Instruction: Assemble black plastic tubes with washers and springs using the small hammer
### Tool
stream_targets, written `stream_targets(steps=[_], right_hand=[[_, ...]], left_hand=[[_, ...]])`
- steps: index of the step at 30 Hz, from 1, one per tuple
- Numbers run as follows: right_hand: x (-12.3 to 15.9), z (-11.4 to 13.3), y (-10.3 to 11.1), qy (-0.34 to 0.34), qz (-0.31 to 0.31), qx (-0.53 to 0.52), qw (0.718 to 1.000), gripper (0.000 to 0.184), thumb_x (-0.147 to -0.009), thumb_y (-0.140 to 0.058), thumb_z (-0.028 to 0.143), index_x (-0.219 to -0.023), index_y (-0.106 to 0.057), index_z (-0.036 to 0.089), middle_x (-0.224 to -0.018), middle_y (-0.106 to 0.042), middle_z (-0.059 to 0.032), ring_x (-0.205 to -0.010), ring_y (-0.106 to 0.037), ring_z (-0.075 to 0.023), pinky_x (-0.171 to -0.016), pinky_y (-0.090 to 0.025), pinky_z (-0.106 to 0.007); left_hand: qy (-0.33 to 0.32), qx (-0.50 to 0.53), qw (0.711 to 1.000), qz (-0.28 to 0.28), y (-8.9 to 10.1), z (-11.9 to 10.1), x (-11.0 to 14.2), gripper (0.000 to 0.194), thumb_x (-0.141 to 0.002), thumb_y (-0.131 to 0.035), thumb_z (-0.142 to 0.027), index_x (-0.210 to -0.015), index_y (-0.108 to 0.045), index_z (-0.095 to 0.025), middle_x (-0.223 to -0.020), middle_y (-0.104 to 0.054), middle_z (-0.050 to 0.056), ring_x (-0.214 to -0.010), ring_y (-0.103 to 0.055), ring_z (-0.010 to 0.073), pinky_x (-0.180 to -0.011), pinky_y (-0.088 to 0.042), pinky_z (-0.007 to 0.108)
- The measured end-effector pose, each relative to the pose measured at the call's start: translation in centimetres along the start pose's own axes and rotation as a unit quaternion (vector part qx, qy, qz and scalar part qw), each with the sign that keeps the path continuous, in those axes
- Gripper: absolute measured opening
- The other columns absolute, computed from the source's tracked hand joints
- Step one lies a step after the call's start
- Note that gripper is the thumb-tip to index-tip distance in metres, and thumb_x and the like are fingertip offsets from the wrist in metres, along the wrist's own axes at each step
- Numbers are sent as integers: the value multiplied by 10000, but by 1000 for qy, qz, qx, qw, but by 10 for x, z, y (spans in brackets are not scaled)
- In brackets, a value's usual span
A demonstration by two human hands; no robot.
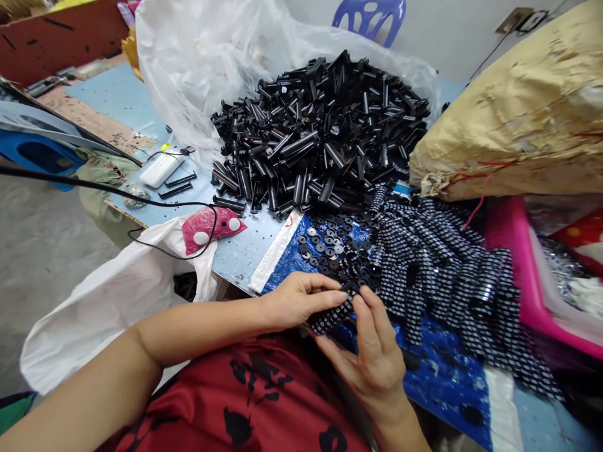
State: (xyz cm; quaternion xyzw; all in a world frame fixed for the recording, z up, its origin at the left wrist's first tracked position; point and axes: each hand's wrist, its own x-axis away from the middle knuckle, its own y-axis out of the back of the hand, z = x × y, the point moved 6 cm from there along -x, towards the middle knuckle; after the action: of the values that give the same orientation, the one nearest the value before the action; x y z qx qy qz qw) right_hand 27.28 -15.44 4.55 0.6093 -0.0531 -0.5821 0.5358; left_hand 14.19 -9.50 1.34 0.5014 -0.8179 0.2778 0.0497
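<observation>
Between my two hands is a black piece with rows of small white marks [330,319]. My left hand [296,302] pinches its upper end with thumb and fingers from the left. From the right, my right hand [372,358] grips the same piece, thumb and fingertips at its top and other fingers beneath. Just beyond my fingertips lie small round discs with centre holes [323,245], mostly black, some silvery, on a blue plastic sheet [287,260]. To the right, many similar black-and-white patterned pieces [438,263] lie heaped in overlapping rows.
Behind rises a large heap of black plastic pieces [325,138] on a clear plastic bag [183,69]. A tan sack [522,119] and pink bin [513,251] flank the right. A pink packet [207,229], white box [161,169], black cable [108,188] and white bag [103,307] are left.
</observation>
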Motion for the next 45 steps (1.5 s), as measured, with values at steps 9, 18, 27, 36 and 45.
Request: stream_targets(steps=[9,18,27,36,45], right_hand=[[7,0,-14,-57,32,-38,997,1141,-767,-755,558,-1644,-166,128,-1513,-408,-178,-1444,-452,-233,-1151,-503,-391],[38,-31,-10,-29,85,147,985,269,-880,-671,313,-1083,-674,135,-1037,-669,-37,-933,-557,-95,-892,-415,-239],[3,-21,-11,-53,58,71,994,259,-954,-529,218,-1169,-633,117,-986,-665,-43,-862,-577,-50,-815,-421,-173],[-11,10,-18,30,61,-15,998,282,-974,-473,203,-1209,-589,99,-1046,-661,-55,-944,-584,-50,-852,-426,-174],[5,15,-29,88,132,-104,982,261,-942,-560,212,-1174,-621,112,-1032,-665,-36,-919,-590,-41,-892,-450,-182]], left_hand=[[89,136,987,-11,8,23,2,558,-606,-933,-482,-967,-697,-128,-788,-693,43,-681,-667,163,-710,-544,323],[-188,-431,873,-130,89,-41,6,307,-881,-724,-421,-1051,-738,-166,-998,-720,91,-915,-638,196,-866,-461,314],[-20,-557,830,-29,102,-34,-16,394,-698,-842,-507,-883,-723,-180,-674,-558,-40,-613,-456,114,-593,-265,257],[20,-591,806,33,99,-43,-30,374,-662,-881,-416,-772,-624,-167,-663,-544,-50,-610,-432,108,-595,-251,268],[-34,-636,770,39,96,-55,-18,260,-685,-812,-308,-718,-587,-180,-620,-511,-29,-553,-363,122,-544,-257,291]])
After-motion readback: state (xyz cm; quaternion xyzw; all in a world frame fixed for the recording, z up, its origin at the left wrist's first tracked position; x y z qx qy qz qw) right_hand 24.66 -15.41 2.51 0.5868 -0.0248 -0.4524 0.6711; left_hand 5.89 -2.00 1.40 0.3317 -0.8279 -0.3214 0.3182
